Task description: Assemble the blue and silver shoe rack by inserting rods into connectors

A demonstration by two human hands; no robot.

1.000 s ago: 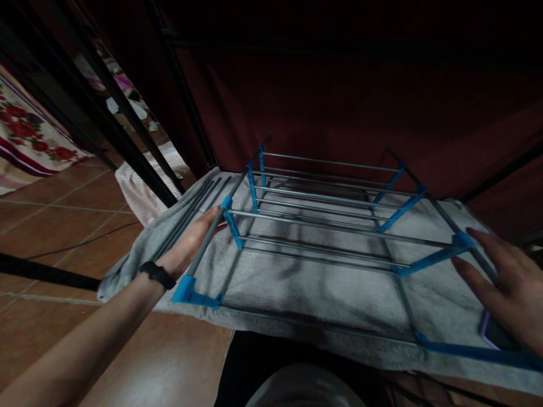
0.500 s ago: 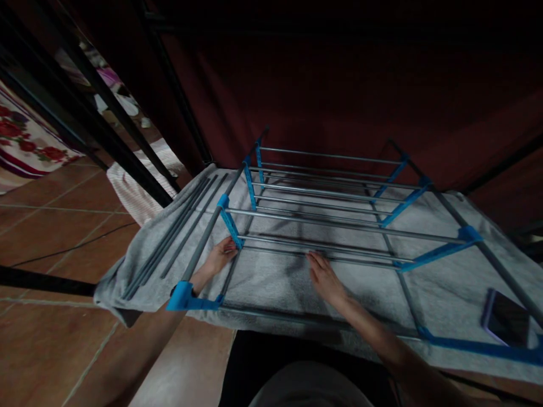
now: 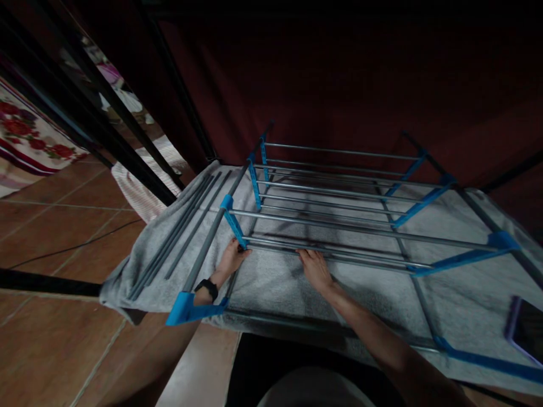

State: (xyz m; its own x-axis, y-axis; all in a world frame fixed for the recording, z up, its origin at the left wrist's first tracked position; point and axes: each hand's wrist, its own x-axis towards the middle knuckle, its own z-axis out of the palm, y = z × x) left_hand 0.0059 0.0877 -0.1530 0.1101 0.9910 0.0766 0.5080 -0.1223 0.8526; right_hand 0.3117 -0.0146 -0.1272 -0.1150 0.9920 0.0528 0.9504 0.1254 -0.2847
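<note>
A rack of grey metal rods and blue plastic brackets lies in front of me. My left hand [image 3: 230, 259], a black band on its wrist, has its fingers closed round the lower end of a blue bracket [image 3: 234, 227] on the left side. To the right, my right hand [image 3: 314, 270] curls its fingertips over a low grey crossbar [image 3: 275, 247]. Parts of the fingers on both hands are hidden behind the rack. Another blue bracket [image 3: 453, 261] joins the crossbars at the right end. A blue corner piece [image 3: 182, 308] is near my left forearm.
Several loose grey rods [image 3: 180, 232] lie on the grey blanket [image 3: 271, 291] left of the rack. A phone [image 3: 526, 328] rests at the right edge. Black metal posts [image 3: 123, 138] rise at the left, above the tiled floor [image 3: 51, 237].
My right hand has shifted slightly left, its fingers now curled onto the crossbar. My left hand has closed more on the bracket's lower end. The view has moved a little.
</note>
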